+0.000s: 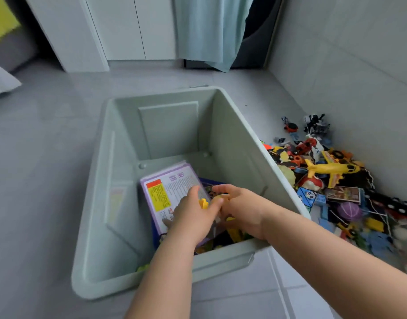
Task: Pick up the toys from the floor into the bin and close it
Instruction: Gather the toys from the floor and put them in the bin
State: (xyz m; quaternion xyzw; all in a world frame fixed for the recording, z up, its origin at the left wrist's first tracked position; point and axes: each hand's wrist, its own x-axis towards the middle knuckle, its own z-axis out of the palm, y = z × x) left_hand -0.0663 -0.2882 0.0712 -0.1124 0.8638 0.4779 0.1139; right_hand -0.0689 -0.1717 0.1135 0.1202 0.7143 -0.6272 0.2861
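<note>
A pale green bin (168, 125) stands open on the floor, with no lid in view. Both my hands reach down inside it. My left hand (193, 215) and my right hand (241, 208) are close together, fingers curled around small yellow toy pieces (203, 203) between them. Under the hands lies a purple printed box (168, 187) with other toys on the bin's bottom. A heap of toys (336, 180) lies on the floor to the right of the bin, with a yellow toy plane (331, 169) on top.
A grey wall (359, 65) runs right behind the toy heap. White cabinet doors (119, 31) and a hanging light-blue cloth (209, 31) stand beyond the bin. Grey tiled floor (41, 157) spreads to the left.
</note>
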